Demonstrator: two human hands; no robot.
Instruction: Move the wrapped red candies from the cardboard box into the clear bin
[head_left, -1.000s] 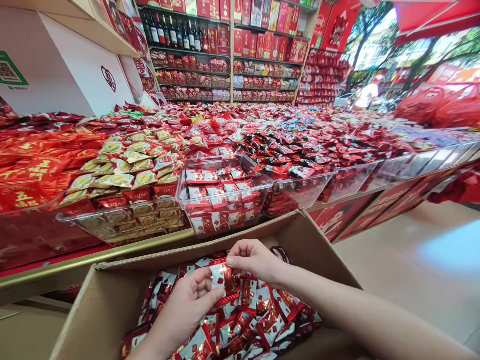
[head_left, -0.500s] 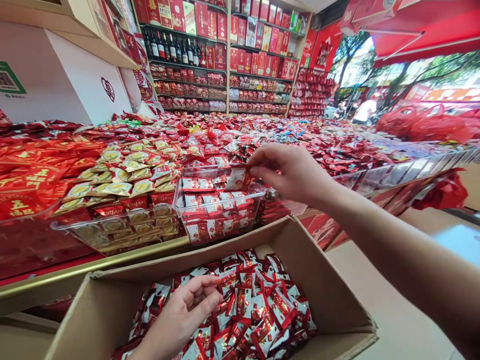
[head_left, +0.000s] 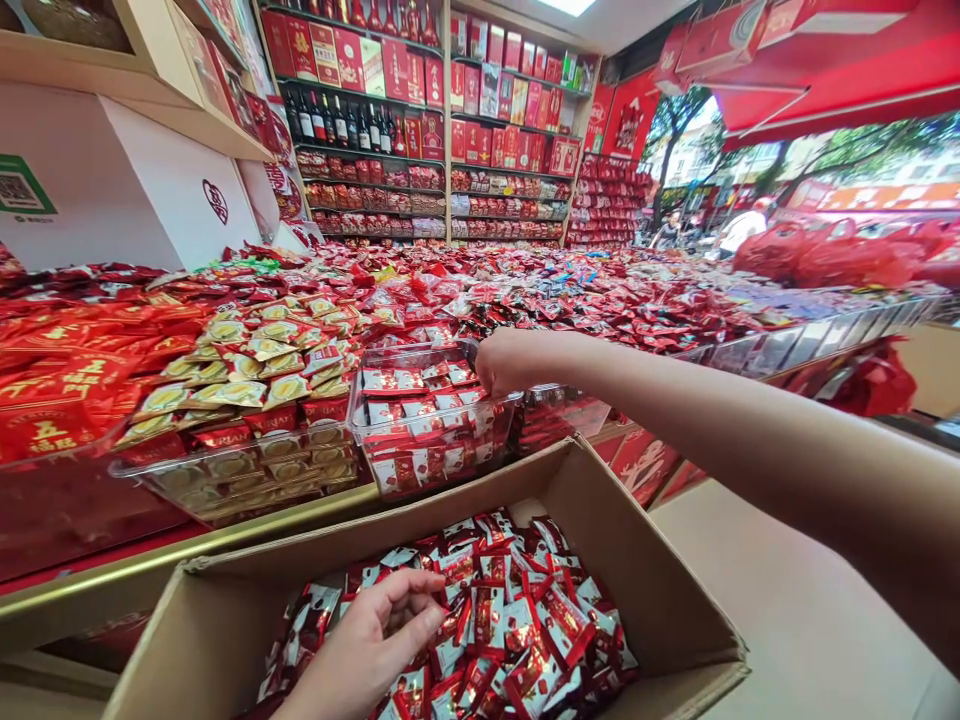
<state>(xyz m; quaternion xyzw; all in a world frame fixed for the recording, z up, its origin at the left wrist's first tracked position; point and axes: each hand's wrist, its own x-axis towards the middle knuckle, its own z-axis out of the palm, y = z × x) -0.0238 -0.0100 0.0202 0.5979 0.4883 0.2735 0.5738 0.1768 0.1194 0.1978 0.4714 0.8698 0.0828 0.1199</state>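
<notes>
The display counter (head_left: pixel 187 549), heaped with wrapped packets, ran across my view. Against its front edge, or just below it, sat the open cardboard box (head_left: pixel 626 570), its floor strewn with red-and-white packets (head_left: pixel 487 612). The clear bin (head_left: pixel 357 425) stood at the counter's front edge, right of the durian packets (head_left: pixel 266 345), holding matching packets in rows. My right hand (head_left: pixel 514 360) curled over its right far corner, fingertips hidden; its grasp I cannot tell. My left hand (head_left: pixel 390 632) hovered inside the box, loosely curled, thumb and forefinger apart.
</notes>
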